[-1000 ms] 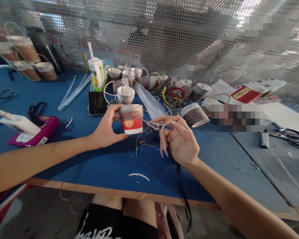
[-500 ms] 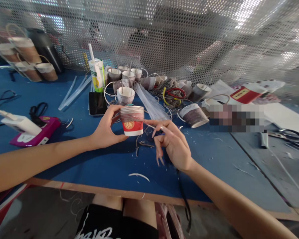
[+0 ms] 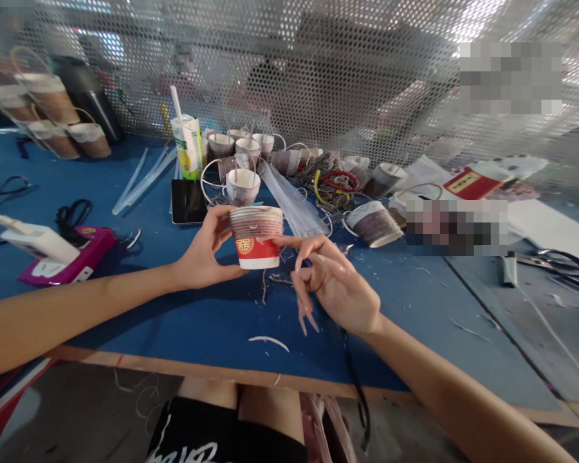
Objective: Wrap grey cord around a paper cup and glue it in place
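Note:
A red paper cup (image 3: 263, 253) with a gold pattern and a white base is raised above the blue table, its upper half wound with rows of pale and pinkish cord (image 3: 258, 222). My left hand (image 3: 207, 251) grips it from the left, thumb under the base and fingers around the rim side. On the other side, my right hand (image 3: 335, 283) reaches its index fingertip to the cup's wall just below the cord. Its other fingers are bent and spread apart. Whether a strand of cord runs between them I cannot make out.
Cord-wrapped cups (image 3: 244, 186) and a cord tangle (image 3: 330, 183) stand behind the hands, beside a drink carton (image 3: 188, 148) and a phone (image 3: 188, 201). Left lies a purple power strip (image 3: 72, 257); right, scissors (image 3: 554, 260). A perforated metal screen (image 3: 318, 77) rises behind.
The cup has turned slightly and shifted a little right and nearer. My right hand has moved slightly down, with its index finger now lying against the cup wall.

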`<state>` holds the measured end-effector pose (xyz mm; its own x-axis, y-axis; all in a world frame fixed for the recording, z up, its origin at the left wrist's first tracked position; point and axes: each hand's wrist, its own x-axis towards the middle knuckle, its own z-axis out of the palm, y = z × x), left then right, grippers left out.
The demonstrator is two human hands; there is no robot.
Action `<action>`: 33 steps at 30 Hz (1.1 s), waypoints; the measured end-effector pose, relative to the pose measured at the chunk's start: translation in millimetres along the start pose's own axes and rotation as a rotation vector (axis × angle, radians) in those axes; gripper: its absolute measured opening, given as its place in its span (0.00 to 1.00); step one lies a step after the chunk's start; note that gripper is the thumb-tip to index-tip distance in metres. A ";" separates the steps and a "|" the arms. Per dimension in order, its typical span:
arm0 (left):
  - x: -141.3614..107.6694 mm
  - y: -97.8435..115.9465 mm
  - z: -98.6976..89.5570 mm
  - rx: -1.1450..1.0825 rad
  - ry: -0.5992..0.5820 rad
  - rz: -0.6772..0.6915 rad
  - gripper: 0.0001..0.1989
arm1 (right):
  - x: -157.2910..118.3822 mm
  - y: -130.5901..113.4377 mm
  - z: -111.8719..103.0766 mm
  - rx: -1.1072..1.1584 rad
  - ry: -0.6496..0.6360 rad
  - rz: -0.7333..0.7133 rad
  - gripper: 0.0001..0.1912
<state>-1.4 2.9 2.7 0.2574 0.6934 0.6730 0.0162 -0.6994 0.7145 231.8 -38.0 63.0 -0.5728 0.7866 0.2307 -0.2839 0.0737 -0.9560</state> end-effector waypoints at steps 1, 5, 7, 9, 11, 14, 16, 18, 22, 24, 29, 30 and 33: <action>0.0 0.5 -0.4 -0.011 -0.009 0.005 0.38 | 1.1 -0.3 -1.3 0.013 0.019 0.003 0.10; -0.6 0.4 -2.3 -0.022 -0.046 0.013 0.39 | 4.4 3.8 -8.8 -0.044 0.218 -0.058 0.11; -1.1 -1.1 -3.2 -0.028 -0.060 0.016 0.40 | 4.1 7.4 -11.5 -0.150 0.362 -0.201 0.10; -1.2 -2.7 -4.0 -0.043 -0.080 0.017 0.41 | 2.4 9.5 -11.9 -0.294 0.406 -0.336 0.10; -0.6 -3.2 -4.8 -0.057 -0.115 0.020 0.43 | 0.2 8.9 -10.1 -0.444 0.310 -0.377 0.22; 2.2 -0.4 -5.8 -0.078 -0.204 0.045 0.44 | -1.8 6.3 -6.7 -0.616 0.122 -0.335 0.42; 4.4 2.4 -6.2 -0.091 -0.272 0.062 0.45 | -1.7 6.3 -6.4 -0.672 0.050 -0.301 0.47; 5.7 3.9 -6.2 -0.077 -0.323 0.066 0.46 | -1.2 8.1 -7.8 -0.690 0.004 -0.261 0.47; 4.5 1.8 -4.3 0.019 -0.290 0.106 0.50 | -1.3 11.2 -11.0 -0.729 0.049 -0.209 0.43; 2.9 1.4 -2.6 0.058 -0.225 0.138 0.53 | -1.6 11.7 -11.0 -0.773 0.063 -0.197 0.42; -0.2 7.2 -0.2 0.185 -0.135 0.071 0.48 | -2.2 14.3 -7.9 -0.853 0.037 -0.226 0.43; -0.5 8.2 -0.2 0.209 -0.103 0.043 0.46 | -2.6 14.5 -7.2 -0.846 0.044 -0.257 0.44; -0.3 8.5 -0.5 0.253 0.001 -0.013 0.42 | -4.4 12.5 -6.3 -0.818 0.058 -0.374 0.42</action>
<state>-1.8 -3.2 8.6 0.2545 0.7025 0.6647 0.2606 -0.7117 0.6524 235.6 -36.6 48.9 -0.5067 0.6518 0.5642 0.2049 0.7268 -0.6556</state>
